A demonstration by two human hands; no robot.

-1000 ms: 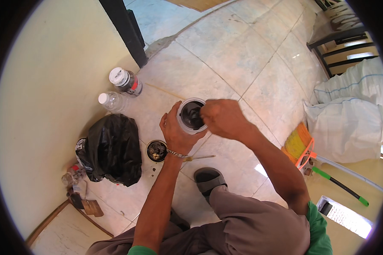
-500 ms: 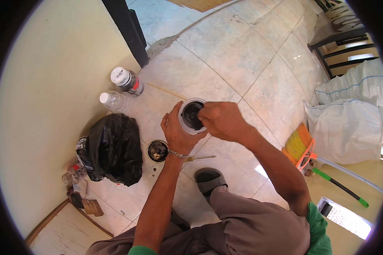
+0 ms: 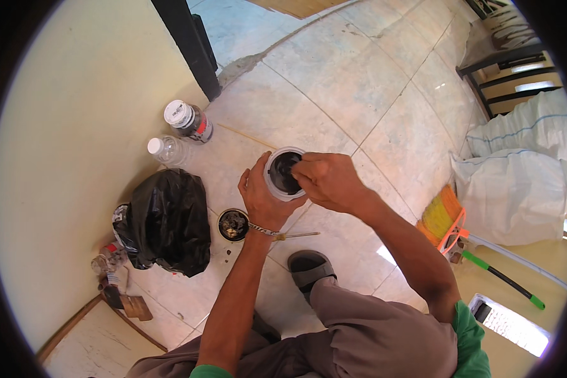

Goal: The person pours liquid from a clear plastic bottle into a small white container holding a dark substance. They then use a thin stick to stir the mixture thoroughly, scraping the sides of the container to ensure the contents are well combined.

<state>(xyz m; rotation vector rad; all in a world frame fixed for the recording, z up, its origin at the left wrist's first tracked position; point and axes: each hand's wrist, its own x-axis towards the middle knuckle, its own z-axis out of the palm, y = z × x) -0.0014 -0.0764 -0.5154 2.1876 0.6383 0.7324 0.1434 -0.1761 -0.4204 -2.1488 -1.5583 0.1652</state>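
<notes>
Now left hand [image 3: 261, 198] grips white cup [image 3: 282, 174]; right hand [image 3: 326, 183] fingers inside.

Bright daylight from the right, glare on the floor tiles [image 3: 384, 252], sharp centre, fisheye-bent edges, black vignette

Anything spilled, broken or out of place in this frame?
Little stands out. A few dark crumbs lie on the floor tiles beside the small open tin. The left hand holds the white cup upright; the right hand reaches into it.
</notes>
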